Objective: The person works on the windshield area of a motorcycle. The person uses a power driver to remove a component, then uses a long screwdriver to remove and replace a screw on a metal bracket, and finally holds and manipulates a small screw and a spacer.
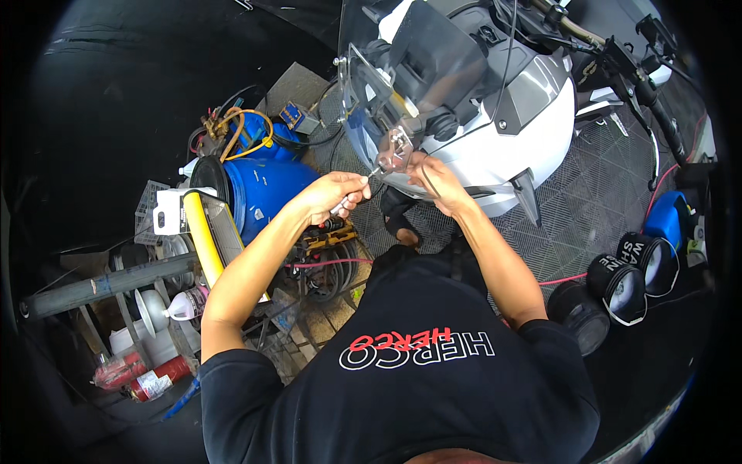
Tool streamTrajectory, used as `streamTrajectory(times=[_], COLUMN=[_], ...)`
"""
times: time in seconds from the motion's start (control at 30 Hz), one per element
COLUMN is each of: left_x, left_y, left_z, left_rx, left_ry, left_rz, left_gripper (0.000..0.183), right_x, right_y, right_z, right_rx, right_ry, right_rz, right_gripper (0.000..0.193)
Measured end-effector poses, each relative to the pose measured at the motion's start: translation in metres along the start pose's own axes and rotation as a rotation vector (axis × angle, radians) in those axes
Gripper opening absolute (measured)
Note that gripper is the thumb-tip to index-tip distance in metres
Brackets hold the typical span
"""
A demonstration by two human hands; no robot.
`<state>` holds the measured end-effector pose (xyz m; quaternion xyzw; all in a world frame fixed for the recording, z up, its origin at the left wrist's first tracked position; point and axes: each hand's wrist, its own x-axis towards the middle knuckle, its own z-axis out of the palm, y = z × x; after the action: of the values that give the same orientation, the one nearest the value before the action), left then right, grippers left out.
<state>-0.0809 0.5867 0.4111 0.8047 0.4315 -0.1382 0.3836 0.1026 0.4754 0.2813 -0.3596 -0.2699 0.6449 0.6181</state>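
My left hand (338,195) is closed around a slim screwdriver-like tool (340,205), its thin metal end pointing right toward the lower edge of a clear windscreen (357,127). At that same edge my right hand (434,182) grips the plastic, fingers bent; some fingers appear to show through it from behind. A small metal bracket (399,143) with fasteners sits by the fingertips. The windscreen stands at the front of a white and grey motorcycle (495,155), beside its darker tinted screen (433,58).
Blue drums (267,193) with a yellow hose stand to the left. Below them are a metal rack (116,286), a yellow roll (202,240) and red canisters (162,379). Black buckets (618,286) and a blue jug (666,216) sit at right. The handlebar (657,116) projects at upper right.
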Motion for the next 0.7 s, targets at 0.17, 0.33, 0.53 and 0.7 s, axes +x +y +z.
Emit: streamTrajectory(times=[0.17, 0.33, 0.53, 0.7], left_x=[-0.004, 0.019, 0.024, 0.025], left_y=[0.002, -0.011, -0.021, -0.02], left_z=[0.009, -0.002, -0.011, -0.006], left_rx=[0.508, -0.651, -0.943, -0.899], left_ry=[0.261, -0.266, -0.44, -0.392], left_rz=[0.269, -0.336, -0.36, -0.379], left_gripper=[0.023, 0.037, 0.027, 0.023], right_x=[0.003, 0.008, 0.013, 0.014], right_y=[0.0, -0.002, 0.002, 0.001], right_z=[-0.002, -0.005, -0.006, -0.004], right_rx=[0.041, 0.063, 0.044, 0.19], right_ry=[-0.014, -0.016, -0.022, 0.027], right_rz=[0.057, 0.051, 0.098, 0.097], right_gripper=[0.039, 0.029, 0.031, 0.037])
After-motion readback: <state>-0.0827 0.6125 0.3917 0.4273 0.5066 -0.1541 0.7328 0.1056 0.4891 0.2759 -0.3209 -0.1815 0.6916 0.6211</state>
